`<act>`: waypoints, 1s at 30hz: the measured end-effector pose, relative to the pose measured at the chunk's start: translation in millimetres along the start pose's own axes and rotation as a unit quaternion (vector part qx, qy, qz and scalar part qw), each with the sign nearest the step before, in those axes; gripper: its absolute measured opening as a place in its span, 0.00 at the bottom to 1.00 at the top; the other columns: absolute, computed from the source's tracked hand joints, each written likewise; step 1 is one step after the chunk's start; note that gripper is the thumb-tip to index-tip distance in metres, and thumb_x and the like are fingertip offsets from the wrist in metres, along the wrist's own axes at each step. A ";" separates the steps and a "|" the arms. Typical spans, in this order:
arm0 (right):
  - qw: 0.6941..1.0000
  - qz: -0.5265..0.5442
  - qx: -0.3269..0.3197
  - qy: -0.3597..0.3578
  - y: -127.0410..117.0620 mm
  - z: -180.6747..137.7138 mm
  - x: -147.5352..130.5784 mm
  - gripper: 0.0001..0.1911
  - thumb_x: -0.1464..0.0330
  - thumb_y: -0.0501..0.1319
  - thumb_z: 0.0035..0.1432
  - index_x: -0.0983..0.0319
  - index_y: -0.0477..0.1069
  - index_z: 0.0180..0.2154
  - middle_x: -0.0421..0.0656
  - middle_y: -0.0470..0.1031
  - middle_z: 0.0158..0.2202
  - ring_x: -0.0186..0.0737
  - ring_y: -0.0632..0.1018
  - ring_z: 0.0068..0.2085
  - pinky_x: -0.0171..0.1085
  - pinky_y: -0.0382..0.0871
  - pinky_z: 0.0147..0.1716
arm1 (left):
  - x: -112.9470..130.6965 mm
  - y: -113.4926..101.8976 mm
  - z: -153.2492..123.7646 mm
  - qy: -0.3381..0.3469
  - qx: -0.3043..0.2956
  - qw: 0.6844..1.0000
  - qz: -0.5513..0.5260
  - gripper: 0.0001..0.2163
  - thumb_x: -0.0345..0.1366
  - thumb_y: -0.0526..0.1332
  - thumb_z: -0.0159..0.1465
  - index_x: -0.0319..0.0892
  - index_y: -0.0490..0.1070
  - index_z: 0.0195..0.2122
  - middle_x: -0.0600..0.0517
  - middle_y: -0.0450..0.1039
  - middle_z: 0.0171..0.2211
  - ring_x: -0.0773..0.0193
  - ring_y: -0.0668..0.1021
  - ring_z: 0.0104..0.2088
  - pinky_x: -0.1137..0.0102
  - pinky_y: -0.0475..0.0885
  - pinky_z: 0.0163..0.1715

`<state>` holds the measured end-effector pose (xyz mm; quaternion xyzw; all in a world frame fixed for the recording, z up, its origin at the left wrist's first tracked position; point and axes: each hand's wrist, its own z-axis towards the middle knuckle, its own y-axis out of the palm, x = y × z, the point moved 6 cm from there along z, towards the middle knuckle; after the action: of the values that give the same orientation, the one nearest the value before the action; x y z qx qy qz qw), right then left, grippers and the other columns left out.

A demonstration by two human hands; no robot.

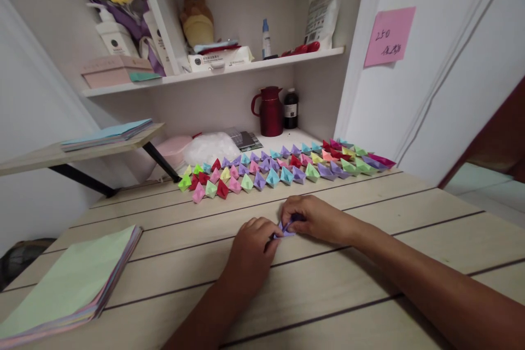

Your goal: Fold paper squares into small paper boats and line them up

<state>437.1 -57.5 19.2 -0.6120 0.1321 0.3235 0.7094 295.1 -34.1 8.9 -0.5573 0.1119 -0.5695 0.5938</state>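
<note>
Both hands meet over a small piece of folded purple paper (287, 228) lying on the wooden table (369, 213). My left hand (252, 249) pinches its left end with curled fingers. My right hand (314, 219) presses on it from the right, fingers bent over it. Most of the paper is hidden under the fingers. Just beyond the hands lie rows of several finished paper boats (283, 167) in many colours.
A stack of coloured paper sheets (69, 284), green on top, lies at the near left. A raised shelf board (77, 147) carries more sheets. At the back stand a red jug (270, 112), a dark bottle (291, 108) and a white plastic bag (211, 147).
</note>
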 end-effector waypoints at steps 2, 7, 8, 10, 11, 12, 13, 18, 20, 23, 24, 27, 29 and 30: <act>1.000 -0.022 -0.006 -0.004 2.0 -0.1 -1.0 0.08 0.76 0.62 0.49 0.59 0.75 0.32 0.41 0.77 0.35 0.39 0.75 0.38 0.35 0.65 0.39 | 0.4 -0.1 -0.3 -0.001 -0.002 1.000 -0.003 0.08 0.24 0.59 0.58 0.44 0.73 0.35 0.51 0.75 0.37 0.60 0.73 0.40 0.65 0.65 0.43; 0.998 -0.061 0.003 0.005 1.7 0.2 -0.3 0.07 0.74 0.61 0.51 0.58 0.74 0.33 0.41 0.76 0.36 0.40 0.75 0.38 0.35 0.64 0.39 | 0.6 -0.4 0.8 -0.018 -0.008 1.000 -0.004 0.08 0.24 0.60 0.57 0.44 0.73 0.34 0.51 0.75 0.37 0.60 0.73 0.41 0.65 0.65 0.43; 0.998 -0.065 0.000 0.001 1.6 0.2 -0.7 0.07 0.74 0.61 0.51 0.58 0.73 0.33 0.41 0.76 0.36 0.40 0.75 0.38 0.35 0.64 0.39 | 0.5 -0.6 1.2 -0.020 -0.009 1.000 -0.004 0.08 0.24 0.60 0.57 0.44 0.73 0.34 0.51 0.75 0.37 0.60 0.73 0.41 0.65 0.66 0.43; 0.998 -0.070 -0.006 -0.006 1.7 -0.1 -1.7 0.06 0.74 0.61 0.51 0.58 0.73 0.32 0.41 0.76 0.36 0.40 0.75 0.38 0.35 0.64 0.39 | 0.7 -0.6 1.8 -0.017 -0.011 1.000 -0.002 0.08 0.24 0.59 0.57 0.44 0.73 0.34 0.51 0.75 0.37 0.60 0.73 0.41 0.64 0.66 0.43; 0.997 -0.071 -0.007 -0.008 1.9 -0.2 -2.1 0.06 0.74 0.61 0.51 0.58 0.73 0.32 0.41 0.75 0.36 0.40 0.75 0.38 0.35 0.64 0.38 | 1.0 -0.5 1.9 -0.013 -0.012 1.000 -0.001 0.08 0.24 0.59 0.58 0.44 0.73 0.34 0.51 0.75 0.37 0.60 0.73 0.41 0.64 0.66 0.43; 0.997 -0.074 -0.007 -0.008 2.3 -0.2 -2.4 0.06 0.74 0.61 0.51 0.58 0.73 0.32 0.41 0.75 0.36 0.40 0.75 0.38 0.35 0.63 0.38 | 1.3 -0.5 1.9 -0.009 -0.012 1.000 0.001 0.09 0.24 0.59 0.58 0.45 0.74 0.34 0.51 0.75 0.37 0.60 0.73 0.41 0.64 0.66 0.43; 0.997 -0.079 -0.004 -0.007 2.8 -0.1 -2.8 0.06 0.74 0.61 0.52 0.58 0.73 0.33 0.41 0.75 0.36 0.40 0.74 0.38 0.35 0.63 0.37 | 1.8 -0.4 1.9 -0.004 -0.012 1.000 0.003 0.09 0.25 0.59 0.58 0.45 0.74 0.35 0.51 0.75 0.37 0.60 0.73 0.41 0.64 0.66 0.43; 0.994 -0.109 0.018 -0.010 6.1 0.0 -4.5 0.06 0.73 0.59 0.55 0.58 0.74 0.33 0.42 0.73 0.36 0.41 0.74 0.39 0.36 0.63 0.37 | 5.5 1.2 2.0 0.014 -0.027 0.999 0.024 0.07 0.28 0.58 0.61 0.45 0.74 0.36 0.51 0.75 0.37 0.61 0.73 0.40 0.66 0.66 0.41; 0.995 -0.095 0.016 -0.016 6.8 -0.3 -3.2 0.07 0.74 0.59 0.55 0.58 0.74 0.33 0.42 0.73 0.36 0.40 0.74 0.38 0.36 0.63 0.38 | 6.1 1.6 2.6 0.013 -0.035 0.999 0.035 0.06 0.29 0.58 0.61 0.44 0.73 0.36 0.51 0.75 0.36 0.60 0.73 0.39 0.66 0.66 0.41; 0.998 -0.053 -0.004 -0.031 7.0 -1.0 0.0 0.07 0.74 0.60 0.55 0.57 0.75 0.33 0.40 0.73 0.37 0.39 0.74 0.38 0.36 0.64 0.38 | 3.5 1.3 3.5 -0.006 -0.039 0.998 0.039 0.05 0.29 0.58 0.62 0.44 0.73 0.35 0.51 0.75 0.36 0.60 0.73 0.39 0.66 0.65 0.40; 0.998 -0.041 -0.009 -0.037 6.9 -1.3 0.9 0.07 0.74 0.61 0.55 0.56 0.75 0.33 0.40 0.73 0.37 0.39 0.74 0.38 0.35 0.64 0.38 | 2.3 1.0 3.7 -0.013 -0.037 0.999 0.038 0.05 0.29 0.58 0.62 0.44 0.73 0.35 0.51 0.75 0.37 0.60 0.72 0.39 0.66 0.65 0.40; 0.999 -0.031 -0.010 -0.042 5.5 -2.1 2.5 0.07 0.74 0.61 0.54 0.57 0.75 0.32 0.40 0.73 0.37 0.38 0.74 0.39 0.35 0.64 0.39 | 0.6 1.5 3.7 -0.016 -0.035 0.999 0.038 0.05 0.29 0.58 0.62 0.45 0.72 0.35 0.52 0.74 0.37 0.61 0.72 0.39 0.66 0.65 0.40; 0.999 -0.037 -0.004 -0.039 5.0 -2.9 2.1 0.07 0.75 0.61 0.54 0.57 0.74 0.32 0.40 0.73 0.37 0.38 0.74 0.38 0.35 0.64 0.38 | 1.2 2.5 3.6 -0.007 -0.037 0.998 0.041 0.05 0.29 0.58 0.62 0.44 0.72 0.36 0.52 0.74 0.37 0.61 0.72 0.39 0.66 0.64 0.40; 0.998 -0.042 -0.002 -0.038 5.3 -3.3 1.3 0.07 0.75 0.61 0.54 0.57 0.74 0.32 0.40 0.73 0.37 0.38 0.74 0.38 0.35 0.64 0.38 | 1.8 2.9 3.5 -0.003 -0.037 0.998 0.043 0.05 0.29 0.58 0.62 0.44 0.72 0.36 0.52 0.74 0.37 0.61 0.72 0.39 0.66 0.64 0.40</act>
<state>435.5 -60.1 13.6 -0.6057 0.0781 0.3167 0.7258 300.0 -34.4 8.7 -0.5754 0.1547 -0.5372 0.5970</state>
